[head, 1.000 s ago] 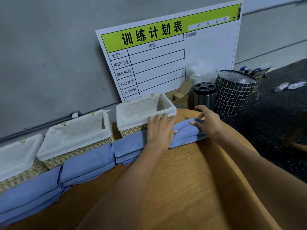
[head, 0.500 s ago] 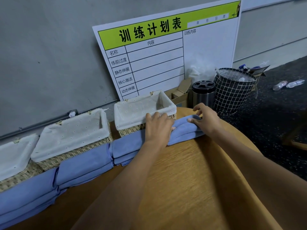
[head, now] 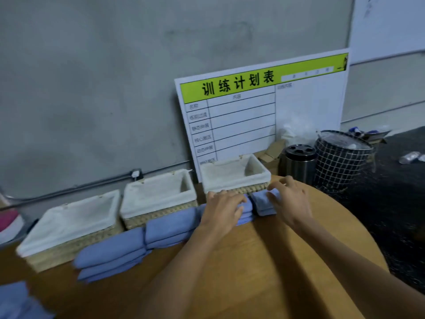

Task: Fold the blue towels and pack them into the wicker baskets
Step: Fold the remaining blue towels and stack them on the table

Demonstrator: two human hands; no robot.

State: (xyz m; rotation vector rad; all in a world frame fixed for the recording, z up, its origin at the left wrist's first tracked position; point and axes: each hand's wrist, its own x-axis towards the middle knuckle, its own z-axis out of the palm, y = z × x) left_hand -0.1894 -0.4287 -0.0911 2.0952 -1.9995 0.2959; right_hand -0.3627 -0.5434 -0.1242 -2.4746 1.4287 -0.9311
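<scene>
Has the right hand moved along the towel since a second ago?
Yes. The right hand has folded the towel end inward, toward the left hand, now level with the rightmost basket corner.

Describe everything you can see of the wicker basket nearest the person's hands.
The rightmost wicker basket is rectangular, woven of pale straw-coloured fibre, with a white fabric liner folded over its rim. It stands upright and empty at the wooden table's far edge, before the white planning board. Folded blue towels lie against its front.

Towels point(head: 110, 254): plain blue. Baskets point(head: 76, 246): tan wicker weave, white lining. Surface point(head: 230, 272): orange-brown woodgrain. Board point(head: 257, 116): white, lime-green header, black lettering. Bin point(head: 340, 166): black-and-white wire grid.
</scene>
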